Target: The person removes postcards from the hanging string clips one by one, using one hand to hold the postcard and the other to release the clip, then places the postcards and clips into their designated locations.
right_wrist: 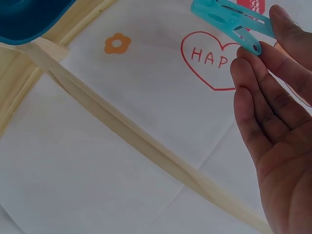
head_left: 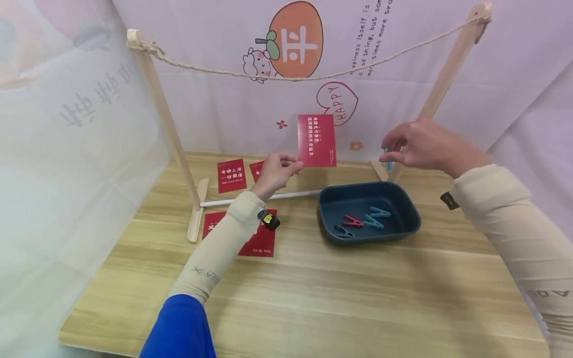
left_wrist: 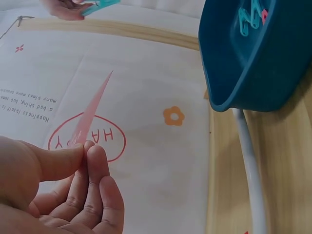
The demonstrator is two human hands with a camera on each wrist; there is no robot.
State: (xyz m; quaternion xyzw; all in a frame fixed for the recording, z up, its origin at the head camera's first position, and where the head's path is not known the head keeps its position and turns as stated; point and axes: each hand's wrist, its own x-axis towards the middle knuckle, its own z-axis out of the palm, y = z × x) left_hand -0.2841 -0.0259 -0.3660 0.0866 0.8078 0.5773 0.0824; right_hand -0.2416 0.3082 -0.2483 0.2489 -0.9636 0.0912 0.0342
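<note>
My left hand (head_left: 278,173) pinches a red card (head_left: 317,140) with white writing by its lower left corner, held up below the rope. In the left wrist view the card (left_wrist: 92,109) shows nearly edge-on between thumb and fingertips. To the right, my right hand (head_left: 418,144) is raised above the basin and pinches a light-blue clothespin (head_left: 388,158) by its handle ends. The right wrist view shows this clothespin (right_wrist: 234,22) between thumb and forefinger, its clamping end pointing away from the hand. A sagging rope (head_left: 286,78) is tied between two wooden posts above both hands.
A dark blue basin (head_left: 329,233) holds several clothespins (head_left: 353,221). Red cards (head_left: 232,175) lie on the wooden table (head_left: 340,298) at the left, partly behind my left arm. A white rod (head_left: 295,195) runs low between the left post (head_left: 163,114) and the basin. The right post (head_left: 452,64) stands near my right hand.
</note>
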